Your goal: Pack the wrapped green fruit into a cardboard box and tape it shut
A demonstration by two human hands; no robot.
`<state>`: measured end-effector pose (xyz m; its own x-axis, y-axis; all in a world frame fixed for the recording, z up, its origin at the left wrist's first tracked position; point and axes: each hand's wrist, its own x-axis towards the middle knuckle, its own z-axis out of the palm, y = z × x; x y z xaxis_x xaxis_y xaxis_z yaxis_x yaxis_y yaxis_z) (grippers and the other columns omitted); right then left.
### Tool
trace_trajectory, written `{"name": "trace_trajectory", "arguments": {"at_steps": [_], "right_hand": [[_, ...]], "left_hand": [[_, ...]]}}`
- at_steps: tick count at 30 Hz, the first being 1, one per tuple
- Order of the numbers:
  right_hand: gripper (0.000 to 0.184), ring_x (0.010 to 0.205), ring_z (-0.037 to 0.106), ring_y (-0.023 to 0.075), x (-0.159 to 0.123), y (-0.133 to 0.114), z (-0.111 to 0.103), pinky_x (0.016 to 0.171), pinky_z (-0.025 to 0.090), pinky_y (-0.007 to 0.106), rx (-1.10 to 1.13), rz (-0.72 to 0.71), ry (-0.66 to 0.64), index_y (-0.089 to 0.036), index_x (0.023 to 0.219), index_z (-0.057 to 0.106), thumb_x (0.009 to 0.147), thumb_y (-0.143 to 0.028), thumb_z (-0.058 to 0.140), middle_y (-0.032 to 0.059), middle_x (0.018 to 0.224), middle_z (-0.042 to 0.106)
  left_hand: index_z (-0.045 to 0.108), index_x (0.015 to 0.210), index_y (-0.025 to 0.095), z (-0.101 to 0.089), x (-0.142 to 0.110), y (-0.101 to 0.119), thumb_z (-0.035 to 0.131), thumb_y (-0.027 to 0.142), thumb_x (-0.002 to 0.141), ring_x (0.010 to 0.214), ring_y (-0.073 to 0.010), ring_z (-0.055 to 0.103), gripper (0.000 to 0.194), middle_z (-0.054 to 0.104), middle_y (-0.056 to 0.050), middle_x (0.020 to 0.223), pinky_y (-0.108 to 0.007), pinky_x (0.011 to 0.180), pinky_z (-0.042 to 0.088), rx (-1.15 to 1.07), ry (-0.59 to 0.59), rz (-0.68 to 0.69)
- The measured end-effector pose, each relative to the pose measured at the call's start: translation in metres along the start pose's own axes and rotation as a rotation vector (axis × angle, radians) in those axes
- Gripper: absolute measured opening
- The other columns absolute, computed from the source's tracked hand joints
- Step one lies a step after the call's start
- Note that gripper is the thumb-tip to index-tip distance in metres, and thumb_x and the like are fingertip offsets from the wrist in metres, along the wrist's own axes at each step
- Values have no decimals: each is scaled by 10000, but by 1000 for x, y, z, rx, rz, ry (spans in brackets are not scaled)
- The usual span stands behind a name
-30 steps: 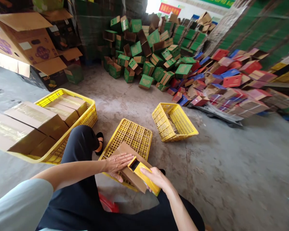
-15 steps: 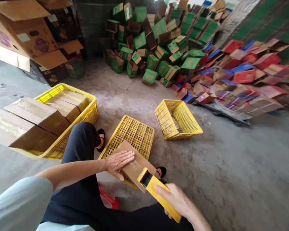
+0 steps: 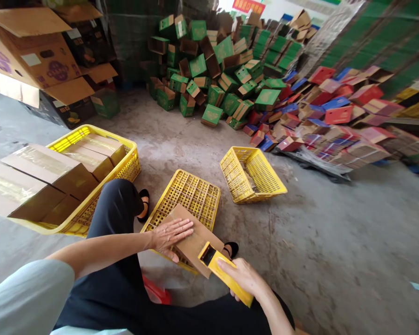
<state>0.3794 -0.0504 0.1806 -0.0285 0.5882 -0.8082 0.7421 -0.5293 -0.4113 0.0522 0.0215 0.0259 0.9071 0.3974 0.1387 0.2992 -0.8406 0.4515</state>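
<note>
My left hand (image 3: 172, 233) lies flat with its fingers stretched over the top of a small brown cardboard box (image 3: 203, 235). The box rests aslant on an upturned yellow plastic crate (image 3: 195, 197) between my legs. My right hand (image 3: 242, 277) is wrapped round a long yellow tape dispenser (image 3: 226, 278). Its head, with a dark opening, is at the near right end of the box; whether it touches the cardboard I cannot tell. The palm-side fingers of my right hand are mostly hidden.
At left, a yellow crate (image 3: 134, 160) holds several taped cardboard boxes (image 3: 43, 163). A second yellow crate (image 3: 268, 174) stands ahead on the floor. Farther off are piles of green boxes (image 3: 211, 115) and red and blue boxes (image 3: 338, 114). Something red (image 3: 157, 292) is beneath me.
The dispenser and my right hand have shifted slightly left and upward in view. My left hand stays flat on the box. The camera has turned slightly, moving the background leftward.
</note>
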Motion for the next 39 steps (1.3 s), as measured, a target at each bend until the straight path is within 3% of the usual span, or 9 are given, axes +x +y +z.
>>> {"name": "trace_trajectory", "arguments": {"at_steps": [13,17,22,26,30,36,39], "right_hand": [[526,459,698,220,14,4,3,421,536,260,8,34,-7,-221,678,620,971,-637,490,66,515,681],[496,479,701,209,16,6,4,445,557,262,20,47,2,-210,717,624,979,-612,499,57,530,685],[556,480,693,196,17,7,1,453,564,258,34,51,-31,-188,726,639,972,-666,499,73,558,695],[533,460,680,202,16,6,2,464,580,273,60,67,-32,-199,733,628,973,-659,508,72,541,683],[539,417,650,196,16,3,6,454,575,280,127,49,-21,-197,717,623,976,-660,525,82,527,676],[556,441,664,178,35,-19,24,429,528,219,231,-1,-25,-183,742,639,946,-696,581,62,516,679],[572,456,670,175,48,-32,31,443,531,213,281,-50,-19,-176,755,647,973,-693,537,60,528,684]], "left_hand": [[154,1716,163,5,3,6,544,839,892,1625,-455,118,1135,67,-212,1764,-628,1297,151,32,-23,-21],[79,1720,144,9,15,23,478,774,964,1636,-372,159,1062,158,-165,1763,-556,1324,134,38,-33,60],[16,1708,74,16,36,30,417,740,1005,1640,-314,177,1048,194,-187,1751,-499,1334,144,11,-20,93],[19,1711,87,16,37,18,378,706,1033,1644,-293,169,986,173,-173,1760,-476,1341,84,-32,-25,116],[96,1714,112,8,32,-6,451,697,1013,1630,-318,217,979,217,-180,1752,-475,1338,116,-36,-32,133],[219,1702,138,-28,26,-57,540,700,967,1618,-319,260,979,279,-165,1739,-441,1330,157,-48,-140,156],[241,1699,140,-47,22,-67,561,727,942,1612,-333,272,1010,284,-169,1736,-441,1326,176,-30,-155,110]]}}
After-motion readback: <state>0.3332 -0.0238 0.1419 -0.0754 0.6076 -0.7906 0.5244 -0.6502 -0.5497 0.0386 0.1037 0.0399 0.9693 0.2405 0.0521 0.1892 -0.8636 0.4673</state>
